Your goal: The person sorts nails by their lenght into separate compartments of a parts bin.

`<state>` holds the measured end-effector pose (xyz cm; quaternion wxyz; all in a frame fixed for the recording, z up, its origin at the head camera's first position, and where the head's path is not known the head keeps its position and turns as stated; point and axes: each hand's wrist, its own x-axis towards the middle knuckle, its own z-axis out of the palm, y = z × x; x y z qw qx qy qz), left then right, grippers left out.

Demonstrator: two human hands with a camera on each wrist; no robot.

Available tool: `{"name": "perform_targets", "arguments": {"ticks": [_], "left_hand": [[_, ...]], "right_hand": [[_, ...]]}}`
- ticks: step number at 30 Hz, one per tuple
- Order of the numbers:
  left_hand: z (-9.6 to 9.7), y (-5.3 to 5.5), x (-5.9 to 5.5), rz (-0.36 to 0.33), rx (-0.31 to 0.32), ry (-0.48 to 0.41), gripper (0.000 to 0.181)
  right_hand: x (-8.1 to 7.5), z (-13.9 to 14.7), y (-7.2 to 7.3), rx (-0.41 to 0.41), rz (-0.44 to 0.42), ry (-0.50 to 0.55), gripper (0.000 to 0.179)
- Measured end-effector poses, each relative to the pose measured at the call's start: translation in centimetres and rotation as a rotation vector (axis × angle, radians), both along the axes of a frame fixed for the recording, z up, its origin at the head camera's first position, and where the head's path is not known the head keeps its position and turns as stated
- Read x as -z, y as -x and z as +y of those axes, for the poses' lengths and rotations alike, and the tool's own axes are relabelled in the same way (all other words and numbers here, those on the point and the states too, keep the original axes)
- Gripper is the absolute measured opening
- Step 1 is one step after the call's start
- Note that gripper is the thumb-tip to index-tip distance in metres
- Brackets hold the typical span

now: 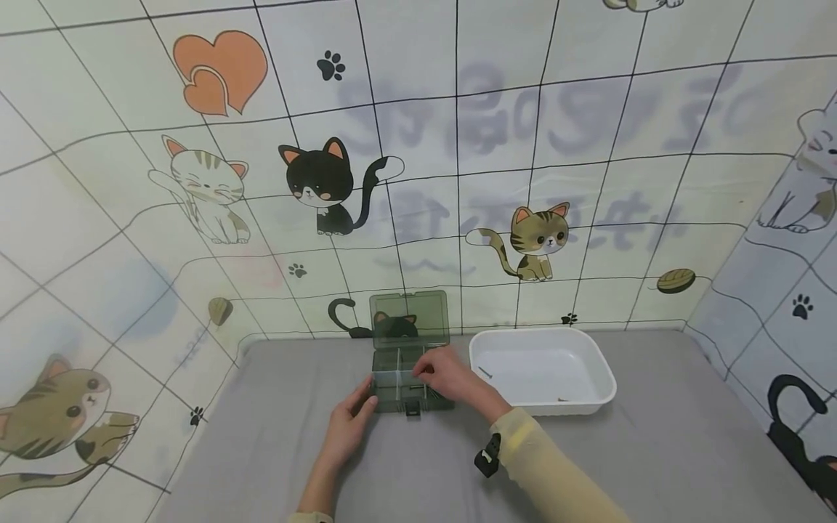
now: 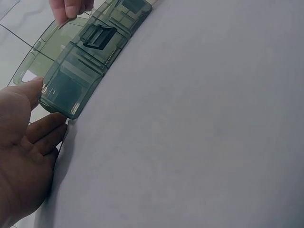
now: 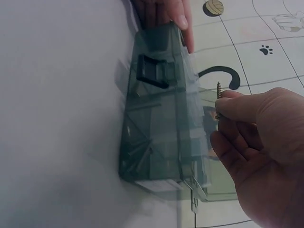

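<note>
A green see-through compartment box (image 1: 386, 397) stands on the grey cloth with its lid (image 1: 418, 319) raised behind it. My left hand (image 1: 348, 425) rests against the box's left end, its fingers touching the side and rim. Over the right part of the open box, my right hand (image 1: 451, 375) pinches a small gold screw (image 3: 219, 90) between thumb and forefinger, its threaded tip pointing up in the right wrist view. Long thin pieces (image 3: 145, 159), blurred through the wall, lie inside the box's right end. The box's front bears a dark latch (image 2: 99, 37).
A white tray (image 1: 543, 409) stands just right of the box, with a few small screws (image 1: 484, 372) in it. Behind the table rises a wall covering (image 1: 425, 254) printed with cats and grid lines. Grey cloth (image 1: 261, 436) covers the tabletop.
</note>
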<state>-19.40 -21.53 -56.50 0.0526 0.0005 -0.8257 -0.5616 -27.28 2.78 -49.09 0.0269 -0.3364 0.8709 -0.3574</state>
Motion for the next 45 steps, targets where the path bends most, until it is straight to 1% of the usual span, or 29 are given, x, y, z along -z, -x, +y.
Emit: {"name": "perform_targets", "arguments": {"ticks": [3,9,13,21,25,28,31,35,41,45], "left_hand": [[0.2,0.1,0.1,0.005,0.002,-0.003,0.049],[0.5,0.1,0.3,-0.001,0.008,-0.009,0.049],[0.6,0.2,0.4,-0.002,0.001,-0.005,0.049],[0.6,0.1,0.2,0.011,0.006,0.006,0.049],[0.5,0.0,0.1,0.016,0.008,-0.007,0.049],[0.4,0.1,0.1,0.027,0.002,0.002,0.049],[0.2,0.2,0.1,0.024,-0.004,0.014,0.049],[0.1,0.2,0.3,0.021,0.000,0.027,0.049],[0.0,0.1,0.3,0.015,-0.007,0.032,0.049],[-0.1,-0.1,0.1,0.020,-0.005,0.038,0.049]], "right_hand": [[0.2,-0.2,-0.2,-0.008,0.005,0.009,0.014],[0.3,0.2,-0.4,0.024,-0.058,0.023,0.016],[0.1,0.8,-0.2,0.035,-0.083,0.033,0.017],[-0.1,1.8,-0.2,0.052,-0.033,0.032,0.015],[-0.3,2.5,-0.2,0.063,-0.045,0.041,0.015],[-0.4,2.9,-0.1,0.074,-0.059,0.054,0.015],[-0.4,3.5,0.1,0.087,-0.053,0.069,0.015],[-0.6,4.4,0.3,0.127,-0.037,0.101,0.015],[-1.0,5.9,0.5,0.244,-0.089,0.170,0.016],[-1.1,6.8,0.7,0.292,-0.095,0.182,0.016]]}}
